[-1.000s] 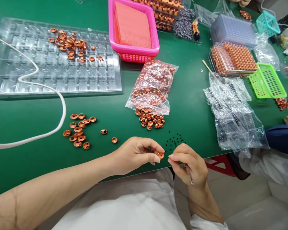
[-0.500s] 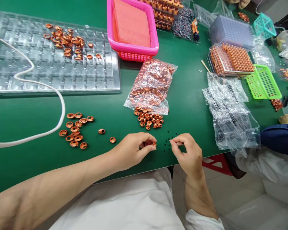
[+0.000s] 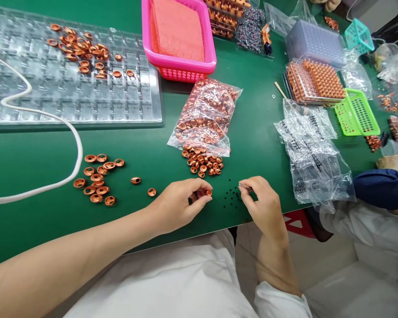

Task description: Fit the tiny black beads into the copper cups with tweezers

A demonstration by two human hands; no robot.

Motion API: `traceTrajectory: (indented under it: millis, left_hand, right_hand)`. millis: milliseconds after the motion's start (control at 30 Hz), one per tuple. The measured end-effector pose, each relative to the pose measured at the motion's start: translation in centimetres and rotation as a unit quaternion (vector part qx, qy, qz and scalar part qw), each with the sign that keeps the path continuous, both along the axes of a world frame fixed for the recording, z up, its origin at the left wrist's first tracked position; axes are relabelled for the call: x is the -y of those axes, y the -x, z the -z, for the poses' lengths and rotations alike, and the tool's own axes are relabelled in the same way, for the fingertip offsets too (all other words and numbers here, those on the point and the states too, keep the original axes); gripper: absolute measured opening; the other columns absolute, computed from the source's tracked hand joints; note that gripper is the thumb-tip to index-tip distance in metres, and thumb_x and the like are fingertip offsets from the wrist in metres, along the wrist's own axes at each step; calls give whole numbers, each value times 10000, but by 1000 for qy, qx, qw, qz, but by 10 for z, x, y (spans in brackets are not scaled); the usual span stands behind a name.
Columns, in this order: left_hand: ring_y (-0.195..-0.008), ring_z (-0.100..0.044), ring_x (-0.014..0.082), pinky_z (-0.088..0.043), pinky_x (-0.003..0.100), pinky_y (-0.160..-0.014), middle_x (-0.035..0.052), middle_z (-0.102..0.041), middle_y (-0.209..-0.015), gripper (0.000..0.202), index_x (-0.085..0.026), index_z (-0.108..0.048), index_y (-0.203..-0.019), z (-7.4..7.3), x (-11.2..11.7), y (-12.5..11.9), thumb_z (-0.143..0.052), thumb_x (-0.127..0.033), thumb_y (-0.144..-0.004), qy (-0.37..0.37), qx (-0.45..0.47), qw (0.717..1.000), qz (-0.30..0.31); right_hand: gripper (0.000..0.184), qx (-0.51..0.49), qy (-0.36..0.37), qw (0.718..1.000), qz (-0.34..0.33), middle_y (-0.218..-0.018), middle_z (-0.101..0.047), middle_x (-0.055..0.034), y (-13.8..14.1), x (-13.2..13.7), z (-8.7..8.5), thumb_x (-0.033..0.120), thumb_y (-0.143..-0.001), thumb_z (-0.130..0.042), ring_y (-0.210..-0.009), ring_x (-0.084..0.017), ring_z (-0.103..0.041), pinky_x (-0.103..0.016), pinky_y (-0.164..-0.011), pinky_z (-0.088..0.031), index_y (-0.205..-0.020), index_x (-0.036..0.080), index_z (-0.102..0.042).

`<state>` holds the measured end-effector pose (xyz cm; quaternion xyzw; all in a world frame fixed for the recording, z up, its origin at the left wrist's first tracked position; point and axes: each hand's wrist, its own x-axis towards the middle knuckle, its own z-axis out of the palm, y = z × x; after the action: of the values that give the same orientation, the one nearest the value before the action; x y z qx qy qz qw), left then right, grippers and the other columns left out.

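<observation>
My left hand [image 3: 177, 205] pinches a small copper-coloured ring piece [image 3: 208, 193] between thumb and fingertips, just above the green table. A thin silvery tool [image 3: 243, 185] is held between the thumb and fingers of my right hand [image 3: 264, 203]; most of it is hidden, so its kind does not show. Tiny black bits [image 3: 231, 194] lie scattered between the two hands. Beyond my left hand is a heap of copper-coloured rings [image 3: 203, 164] at the mouth of a clear plastic bag [image 3: 208, 115] full of them. More loose rings [image 3: 97, 178] lie to the left.
A clear moulded tray [image 3: 126, 106] with rings on it lies at left, a white cable [image 3: 66, 123] crossing it. Behind stands a pink basket [image 3: 185, 66] with orange-red foam. Plastic bags [image 3: 315, 163] and a green basket [image 3: 358, 110] are at right, near another person's sleeve [image 3: 381, 189].
My right hand has moved slightly up, and its thin tool has lifted and turned above the black bits. My left hand still holds the ring piece. The whole view has shifted slightly.
</observation>
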<state>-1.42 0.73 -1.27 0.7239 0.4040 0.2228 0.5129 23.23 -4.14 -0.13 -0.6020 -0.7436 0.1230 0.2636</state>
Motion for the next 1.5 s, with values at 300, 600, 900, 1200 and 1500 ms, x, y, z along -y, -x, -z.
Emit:
traceTrajectory:
  millis: [300, 600, 900, 1200, 1500]
  left_hand:
    - [-682, -663, 140, -561, 236, -672, 19, -747, -829, 149, -180, -688, -961, -1, -3, 0, -593, -292, -942, 4, -7, 1000, 0]
    - [-689, -663, 138, -560, 233, -666, 23, -751, -836, 148, -174, -692, -959, -4, -5, 1, -593, -282, -939, 23, 6, 1000, 0]
    - [-688, -663, 134, -558, 226, -664, 27, -756, -843, 152, -165, -694, -955, -3, -5, 0, -602, -285, -938, 28, 12, 1000, -5]
    - [-702, -674, 137, -558, 222, -668, 28, -764, -856, 167, -166, -704, -957, -1, -4, 1, -603, -296, -934, 27, 12, 1000, -5]
    - [-656, -646, 123, -530, 212, -633, 11, -741, -806, 138, -160, -701, -943, 1, -5, 0, -613, -265, -926, 25, 19, 999, -4]
  right_hand:
    - [160, 36, 62, 994, -80, -868, -632, -40, -1, -6, -2, 103, -979, -529, -843, -194, -583, -334, -756, -496, -965, 207, -649]
    - [212, -23, -38, 997, 56, -1141, -628, -91, -14, 4, -14, 242, -1010, -584, -1076, -237, -634, -393, -906, -541, -1167, 257, -726]
    - [128, -76, 10, 979, 190, -987, -694, -41, -35, 40, -5, 318, -999, -620, -769, -165, -716, -304, -683, -582, -1016, 217, -696]
    - [93, -107, -43, 976, 186, -1001, -737, -50, -20, 51, -3, 205, -932, -696, -927, -206, -719, -359, -831, -611, -1021, 224, -717]
    - [217, -135, -53, 983, 115, -1040, -710, -53, 4, 40, -3, 154, -935, -677, -987, -205, -695, -360, -823, -613, -1117, 261, -728]
